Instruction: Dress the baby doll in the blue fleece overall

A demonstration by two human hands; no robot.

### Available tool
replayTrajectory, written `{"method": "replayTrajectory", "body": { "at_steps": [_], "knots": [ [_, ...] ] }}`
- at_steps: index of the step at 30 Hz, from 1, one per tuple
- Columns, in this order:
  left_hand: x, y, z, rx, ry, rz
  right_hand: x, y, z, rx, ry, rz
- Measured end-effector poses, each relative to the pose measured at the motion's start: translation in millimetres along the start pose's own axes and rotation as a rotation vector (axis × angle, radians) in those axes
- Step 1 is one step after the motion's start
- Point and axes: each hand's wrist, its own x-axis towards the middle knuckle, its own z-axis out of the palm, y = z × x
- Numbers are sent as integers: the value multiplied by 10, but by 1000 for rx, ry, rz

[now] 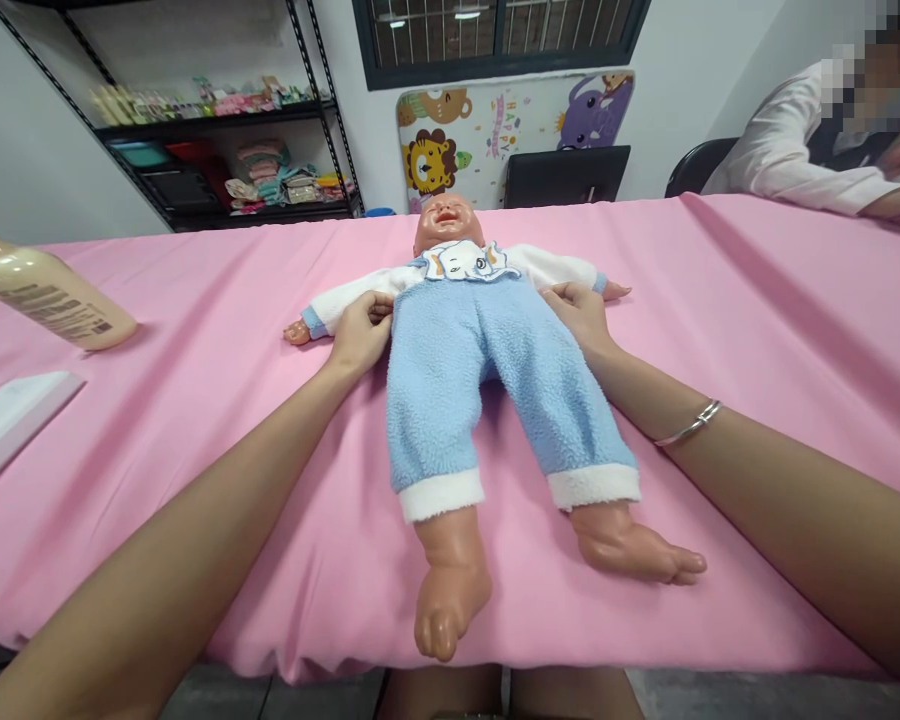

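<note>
A baby doll [454, 222] lies on its back in the middle of the table, its feet toward me. It wears a white top [461, 262] with an animal face on the chest, and fuzzy light blue pants [439, 380] with white cuffs. The doll's arms are spread out to both sides. At the waist on the left, my left hand [364, 325] has its fingers curled closed on the edge of the pants. My right hand [581, 312] pinches the opposite side of the waist, fingertips partly hidden by the cloth. A silver bracelet [690, 425] circles my right wrist.
Pink cloth [757, 330] covers the table. A cream-coloured bottle [52, 290] and a white flat object [15, 420] lie at the left. Behind stand a black shelf [217, 125] with goods and a dark monitor-like panel [566, 175]. Another person's sleeve [780, 150] rests at the far right.
</note>
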Motion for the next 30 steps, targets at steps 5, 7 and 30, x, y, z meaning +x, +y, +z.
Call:
{"method": "replayTrajectory", "body": {
  "at_steps": [5,7,30],
  "knots": [
    [7,-23,-7,8,5,10,31,-15,19,10,37,26],
    [6,-16,-4,5,7,9,30,-30,18,19,47,31],
    [2,-14,2,9,0,14,-17,-124,-16,85,83,139]
  ]
}}
